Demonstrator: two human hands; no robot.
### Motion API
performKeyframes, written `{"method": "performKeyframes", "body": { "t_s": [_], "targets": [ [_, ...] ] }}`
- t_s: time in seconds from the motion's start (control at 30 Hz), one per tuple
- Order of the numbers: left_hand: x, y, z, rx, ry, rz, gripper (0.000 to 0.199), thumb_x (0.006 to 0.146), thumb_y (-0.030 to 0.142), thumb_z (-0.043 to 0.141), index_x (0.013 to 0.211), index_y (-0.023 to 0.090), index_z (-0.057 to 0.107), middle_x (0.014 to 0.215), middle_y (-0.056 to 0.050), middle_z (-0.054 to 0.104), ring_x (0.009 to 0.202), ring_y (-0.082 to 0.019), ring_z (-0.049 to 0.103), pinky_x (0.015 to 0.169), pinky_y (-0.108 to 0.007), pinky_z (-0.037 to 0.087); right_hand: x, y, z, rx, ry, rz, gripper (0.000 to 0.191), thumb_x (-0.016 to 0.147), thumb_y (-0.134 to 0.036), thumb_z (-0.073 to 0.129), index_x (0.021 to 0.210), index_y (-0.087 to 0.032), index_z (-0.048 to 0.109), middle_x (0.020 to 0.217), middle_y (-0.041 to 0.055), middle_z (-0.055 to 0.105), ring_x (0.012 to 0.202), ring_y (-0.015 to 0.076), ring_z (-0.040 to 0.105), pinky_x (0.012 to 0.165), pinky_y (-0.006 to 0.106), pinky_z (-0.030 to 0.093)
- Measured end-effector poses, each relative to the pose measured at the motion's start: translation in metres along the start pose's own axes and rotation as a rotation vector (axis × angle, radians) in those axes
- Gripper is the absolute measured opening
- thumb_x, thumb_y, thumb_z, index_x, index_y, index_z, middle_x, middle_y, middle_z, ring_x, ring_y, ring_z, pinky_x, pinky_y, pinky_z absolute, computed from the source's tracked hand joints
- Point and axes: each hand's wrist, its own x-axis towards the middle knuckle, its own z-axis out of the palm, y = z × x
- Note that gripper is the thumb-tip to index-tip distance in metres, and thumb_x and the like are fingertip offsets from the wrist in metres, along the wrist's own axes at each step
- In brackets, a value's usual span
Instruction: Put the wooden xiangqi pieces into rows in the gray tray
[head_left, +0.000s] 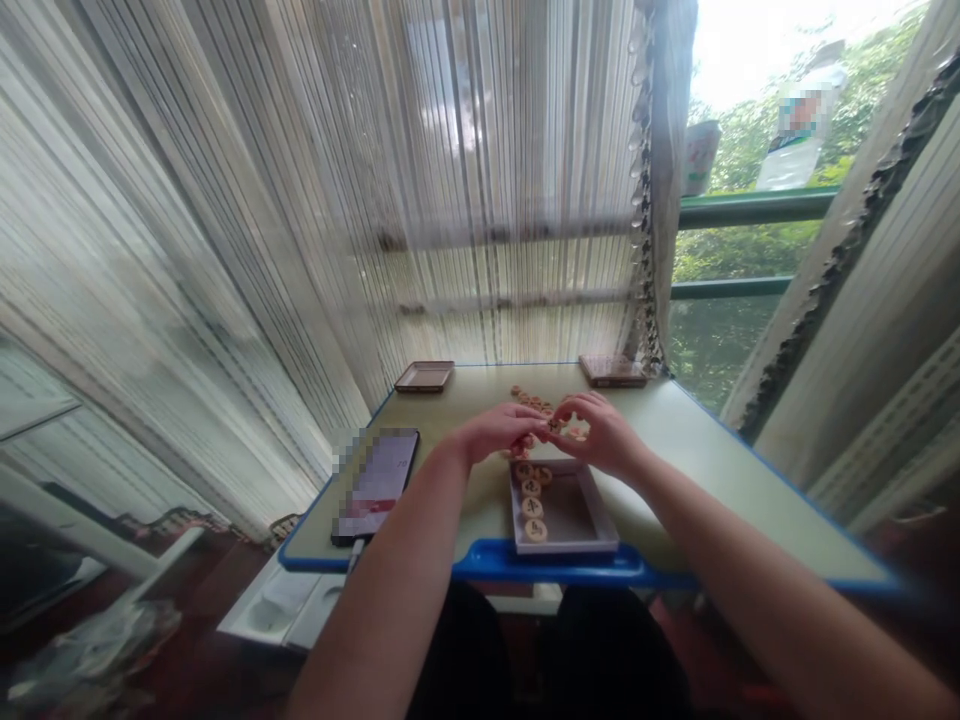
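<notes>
Both hands meet over the table, just beyond an open tray-like box. My right hand [600, 432] curves its thumb and forefinger into a ring, closed on a round wooden xiangqi piece [553, 425] with a dark character. From the other side, the fingertips of my left hand [504, 430] are closed on the same piece; its lower fingers are curled and partly hidden. Loose xiangqi pieces [534, 402] lie on the table behind and beneath the hands. Inside the box [581, 505], several pieces stand in a column along the left wall, with another piece [543, 476] beside the far end.
A lit phone [382, 480] with a cable lies at left on the blue-edged table [675, 480]. Shallow brown box lids or trays sit at the back left [425, 376] and back right [611, 370]. A striped string curtain [480, 200] hangs behind the table.
</notes>
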Motion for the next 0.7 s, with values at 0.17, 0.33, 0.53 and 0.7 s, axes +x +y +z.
{"method": "performKeyframes", "body": {
  "t_s": [0.17,0.33,0.53,0.7],
  "targets": [
    [0.0011,0.0011,-0.0007,0.050,0.063,-0.012,0.026,0.069,0.032,0.065,0.087,0.012,0.066,0.066,-0.001,0.058,0.055,-0.007,0.047,0.051,-0.020,0.037,-0.0013,0.0025,0.0010,-0.010,-0.015,0.022,0.021,0.069,-0.036,0.067,0.076,-0.020,0.057,0.076,0.0049,0.061,0.078,0.0206,0.054,0.073,0.033,0.044],
    [-0.0004,0.0053,0.0002,0.070,0.091,-0.066,0.019,0.069,0.028,0.062,0.077,0.011,0.067,0.059,0.000,0.055,0.049,-0.005,0.042,0.045,-0.019,0.032,-0.0030,-0.0029,-0.0027,0.053,-0.110,-0.013,0.020,0.069,-0.029,0.065,0.087,-0.021,0.060,0.083,0.0048,0.062,0.081,0.0195,0.055,0.073,0.031,0.045],
    [-0.0005,0.0040,-0.0028,0.044,0.037,-0.061,0.023,0.068,0.033,0.063,0.074,0.011,0.067,0.058,0.000,0.055,0.049,-0.005,0.041,0.046,-0.019,0.031,-0.0036,-0.0054,-0.0046,0.107,-0.134,-0.021,0.022,0.069,-0.032,0.065,0.087,-0.021,0.064,0.080,0.0043,0.063,0.076,0.0177,0.056,0.071,0.030,0.046],
    [-0.0028,0.0019,-0.0034,0.040,0.013,-0.053,0.023,0.068,0.033,0.063,0.073,0.011,0.067,0.058,-0.001,0.057,0.047,-0.005,0.041,0.045,-0.019,0.030,-0.0041,-0.0055,-0.0044,0.105,-0.126,-0.028,0.016,0.072,-0.032,0.063,0.083,-0.020,0.064,0.073,0.0034,0.061,0.069,0.0159,0.055,0.064,0.028,0.045]
  ]
}}
